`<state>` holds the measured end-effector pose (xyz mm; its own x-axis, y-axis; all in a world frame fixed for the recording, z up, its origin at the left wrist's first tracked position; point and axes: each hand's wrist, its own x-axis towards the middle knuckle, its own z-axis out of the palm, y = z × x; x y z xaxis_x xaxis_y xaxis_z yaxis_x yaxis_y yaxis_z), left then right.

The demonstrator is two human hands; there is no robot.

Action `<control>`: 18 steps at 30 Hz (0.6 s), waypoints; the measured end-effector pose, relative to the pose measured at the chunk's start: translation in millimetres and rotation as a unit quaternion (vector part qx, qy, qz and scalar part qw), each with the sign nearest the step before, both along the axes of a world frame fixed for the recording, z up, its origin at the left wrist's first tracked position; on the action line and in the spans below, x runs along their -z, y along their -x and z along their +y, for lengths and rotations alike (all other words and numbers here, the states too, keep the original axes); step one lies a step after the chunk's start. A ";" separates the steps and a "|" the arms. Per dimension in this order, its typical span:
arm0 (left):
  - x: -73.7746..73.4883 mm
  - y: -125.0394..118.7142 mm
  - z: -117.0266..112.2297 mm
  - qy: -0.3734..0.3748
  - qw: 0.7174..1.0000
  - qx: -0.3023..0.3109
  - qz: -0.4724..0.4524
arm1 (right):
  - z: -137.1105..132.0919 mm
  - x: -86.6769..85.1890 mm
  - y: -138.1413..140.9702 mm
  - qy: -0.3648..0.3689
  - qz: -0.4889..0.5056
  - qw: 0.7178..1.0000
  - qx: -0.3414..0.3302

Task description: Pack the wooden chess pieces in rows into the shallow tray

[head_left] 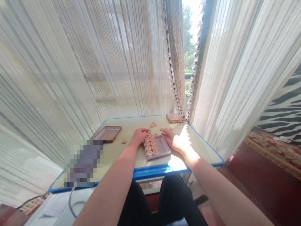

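Note:
A shallow open box (163,146) lies on the table in front of me. Round Chinese chess pieces (148,148) with red characters stand in two columns along its left side; the right side shows bare bottom. At the box's far left corner is my left hand (140,135), its fingers curled in by a few more pieces (149,135); what they hold, if anything, is too small to make out. Beside the far right edge, my right hand (171,138) has its fingers stretched out, close to a piece (156,134) and loose pieces (166,128) beyond it.
The pale table (131,123) has a blue rim. More pieces lie at the back (153,124), and a single piece (124,141) lies left. A brown-edged lid or tray (108,134) sits left; a flat box (175,118) stands back right. Curtains (131,62) hang behind. A blurred patch covers the left.

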<state>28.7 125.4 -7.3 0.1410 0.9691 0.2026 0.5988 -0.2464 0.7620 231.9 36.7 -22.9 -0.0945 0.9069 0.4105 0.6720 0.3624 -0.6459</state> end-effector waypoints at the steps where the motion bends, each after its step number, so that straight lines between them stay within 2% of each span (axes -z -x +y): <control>1: -0.3 0.0 -0.5 0.000 1.000 -0.007 -0.001 | 1.7 1.4 -0.9 -0.007 0.010 1.000 0.009; 5: -2.7 0.1 -1.5 -0.005 0.999 -0.026 -0.028 | 15.4 3.9 -4.0 -0.020 -0.035 0.998 0.058; 10: -4.5 1.6 -3.5 -0.026 0.999 -0.033 -0.010 | 42.6 -0.4 -4.0 0.004 -0.177 0.983 0.051; 14: -6.6 4.8 -1.3 -0.077 0.995 -0.070 0.002 | 60.3 -5.1 -9.3 0.018 -0.220 0.974 0.044; 18: -8.8 5.4 7.2 -0.167 0.977 -0.111 0.067 | 73.3 -6.6 -13.3 0.044 -0.234 0.971 -0.010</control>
<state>23.3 132.6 1.5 -0.0189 0.8622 0.5062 0.7553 -0.3194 0.5723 245.2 110.0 -16.3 -0.2694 0.9326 0.2401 0.8926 0.3354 -0.3012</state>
